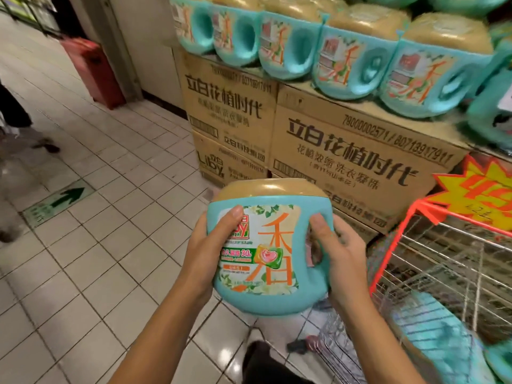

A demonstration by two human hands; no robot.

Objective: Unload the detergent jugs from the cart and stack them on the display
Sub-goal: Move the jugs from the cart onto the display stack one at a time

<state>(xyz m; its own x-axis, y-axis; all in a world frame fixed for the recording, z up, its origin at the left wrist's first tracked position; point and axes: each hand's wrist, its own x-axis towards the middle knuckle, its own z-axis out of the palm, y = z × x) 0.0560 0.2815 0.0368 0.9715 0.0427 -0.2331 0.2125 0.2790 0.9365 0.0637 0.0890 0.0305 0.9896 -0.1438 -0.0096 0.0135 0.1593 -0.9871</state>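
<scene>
- Detergent jug [270, 250]: teal body, tan cap, and a front label with large orange characters. It is held upright in the air between both hands, above the tiled floor [97, 217]. It sits in front of the cardboard cartons and just left of the cart.
- Left hand [210, 245]: grips the jug's left side, with the thumb laid across the label's upper left corner. The fingers wrap behind the jug, out of sight.
- Right hand [340, 253]: grips the jug's right side at the moulded handle. The thumb presses on the front edge of the handle and the fingers curl round the back.
- Display jugs [346, 65]: a row of matching teal jugs with tan caps. They lie tilted side by side on top of the cartons, handles facing outward. More jugs are stacked above them at the frame's top edge.
- Cardboard cartons [346, 151]: brown printed boxes stacked in at least two tiers, forming the base of the display.
- Cart [443, 259]: a wire basket with a red-orange rim at lower right, close beside the cartons.
- Jugs in the cart [432, 328]: teal shapes seen blurred through the wire; their number cannot be told.
- Price sign [476, 189]: a yellow and orange starburst above the cart's rim.
- Floor sticker [58, 202]: green with an arrow, on the tiles at left.
- Red bin [94, 70]: stands against the wall at upper left.
</scene>
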